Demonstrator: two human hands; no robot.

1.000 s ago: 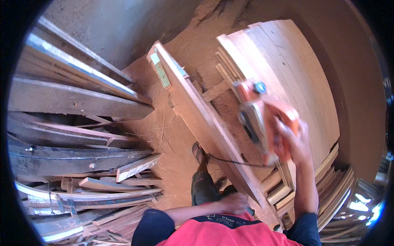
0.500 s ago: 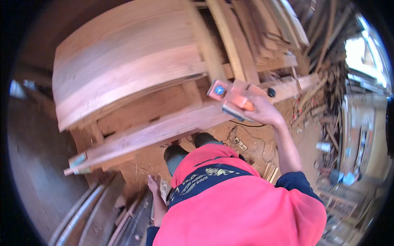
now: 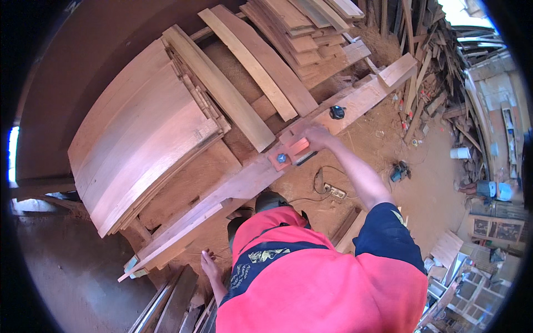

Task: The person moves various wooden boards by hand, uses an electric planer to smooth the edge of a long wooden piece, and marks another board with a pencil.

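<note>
My right hand [image 3: 316, 137] is closed around a hand tool [image 3: 282, 159] shaped like a plane. It has a reddish body, an orange grip and a blue round part at its front end. The tool sits on or just over a long plank [image 3: 222, 191] that crosses in front of me; contact is hard to judge. A small black object, perhaps a tape measure [image 3: 337, 112], lies on the plank just beyond that hand. My left hand [image 3: 210, 265] hangs low by my side, fingers apart, holding nothing.
Wide boards [image 3: 139, 133] are stacked beyond the plank at left, with loose beams [image 3: 222, 89] beside them. More cut boards [image 3: 300, 44] pile up at the far side. On the dusty floor are a power strip [image 3: 335, 191] with a cord and a teal power tool [image 3: 399, 171].
My right hand has brought the tool down and toward the left, onto or close to the plank. The view has turned and become sharper. My left hand stays low and free.
</note>
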